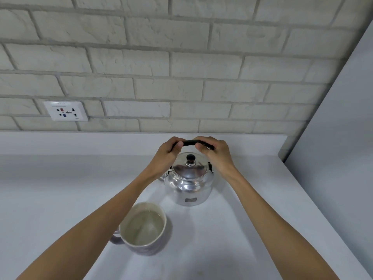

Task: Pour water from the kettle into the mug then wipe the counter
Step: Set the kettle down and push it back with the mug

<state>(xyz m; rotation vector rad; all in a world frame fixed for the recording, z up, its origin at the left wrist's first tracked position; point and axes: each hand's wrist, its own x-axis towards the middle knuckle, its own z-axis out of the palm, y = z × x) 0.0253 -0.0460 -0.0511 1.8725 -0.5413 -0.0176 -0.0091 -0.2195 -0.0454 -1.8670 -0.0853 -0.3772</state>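
Observation:
A shiny metal kettle [189,184] with a black lid knob stands upright on the white counter [60,188], its spout pointing left behind my left wrist. Both hands grip its black arched handle from either side: my left hand [167,156] holds the left end, my right hand [216,154] the right end. In front of the kettle and a little to the left sits a pale mug [144,228], its handle facing left; it looks to hold some clear water. My left forearm passes over the mug's left side. No cloth is in view.
A white brick wall runs behind the counter, with a wall socket [65,111] low at the left. A grey side panel [339,138] bounds the counter on the right. The counter has a raised back ledge [101,141].

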